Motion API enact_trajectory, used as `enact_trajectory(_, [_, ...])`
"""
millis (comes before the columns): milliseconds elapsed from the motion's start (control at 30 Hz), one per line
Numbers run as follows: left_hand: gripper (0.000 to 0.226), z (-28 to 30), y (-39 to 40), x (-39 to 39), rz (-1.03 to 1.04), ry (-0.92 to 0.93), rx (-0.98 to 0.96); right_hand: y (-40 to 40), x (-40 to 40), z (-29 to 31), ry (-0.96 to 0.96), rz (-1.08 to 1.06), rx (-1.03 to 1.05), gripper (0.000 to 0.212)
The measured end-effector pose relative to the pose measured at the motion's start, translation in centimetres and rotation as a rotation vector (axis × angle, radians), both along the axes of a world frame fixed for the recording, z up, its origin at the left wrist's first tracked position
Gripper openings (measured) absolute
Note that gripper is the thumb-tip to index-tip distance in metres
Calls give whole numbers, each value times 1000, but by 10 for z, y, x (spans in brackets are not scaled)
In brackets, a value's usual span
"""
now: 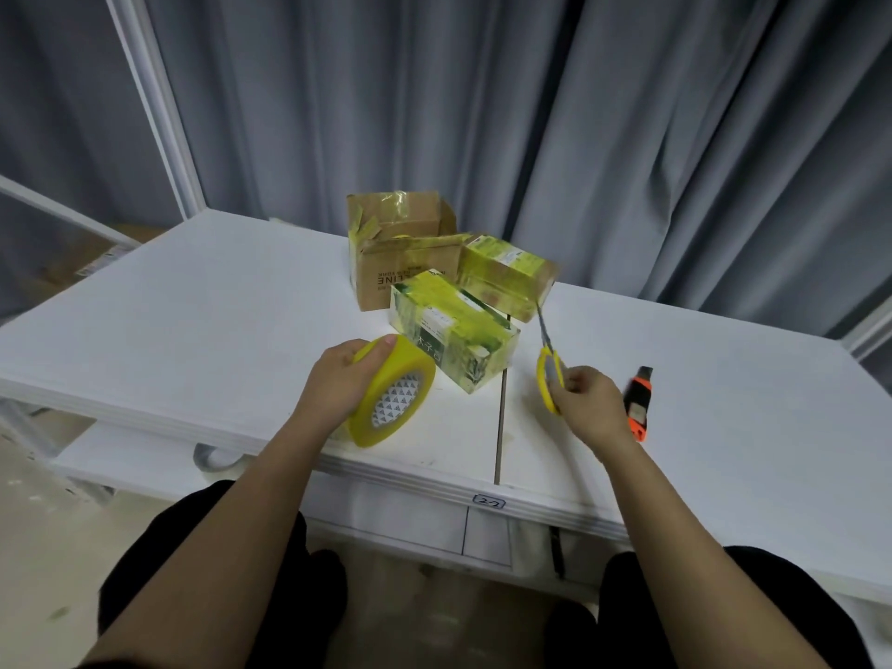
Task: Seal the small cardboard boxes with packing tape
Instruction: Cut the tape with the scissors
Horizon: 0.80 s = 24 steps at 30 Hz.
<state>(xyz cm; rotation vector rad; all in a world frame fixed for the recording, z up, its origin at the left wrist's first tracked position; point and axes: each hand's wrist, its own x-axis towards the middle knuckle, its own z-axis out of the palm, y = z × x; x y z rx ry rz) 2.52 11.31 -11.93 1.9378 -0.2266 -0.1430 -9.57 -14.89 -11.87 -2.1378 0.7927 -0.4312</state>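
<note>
My left hand [338, 381] grips a yellow roll of packing tape [393, 393] standing on edge on the white table [202, 301]. Just beyond the roll lies a small box [453, 333] wrapped in yellowish tape. A second taped small box [507, 275] sits behind it to the right, slightly blurred. An open brown cardboard box [400, 248] stands at the back with its flaps up. My right hand [591, 403] holds yellow-handled scissors [550, 364], blades pointing up toward the second box.
An orange and black utility knife [638, 403] lies on the table right of my right hand. A seam [499, 427] runs between two tabletops. Grey curtains [531, 113] hang behind. My knees are below the table's front edge.
</note>
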Motion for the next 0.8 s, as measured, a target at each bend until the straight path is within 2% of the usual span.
enact_trajectory(67, [36,0,-1,0,-8,-2,2,16,-12,9,-91,118,208,28])
enact_trajectory(167, [37,0,0,-1,-13,-14,14,40,-20,15,1,282,363,29])
enact_trajectory(233, [36,0,1,-1,-10,-14,19,47,-19,16,113,349,370,39])
enact_trajectory(400, [35,-1,6,-2,-10,-9,11,45,-20,14,354,455,332,48])
enact_trajectory(533, [36,0,9,-5,-32,-16,3,41,-21,16,457,503,317,60])
enact_trajectory(667, [42,0,11,-7,-42,-17,22,44,-15,19,516,488,312,94])
enact_trajectory(800, [47,-1,12,-9,-34,-1,16,48,-9,16,587,508,313,106])
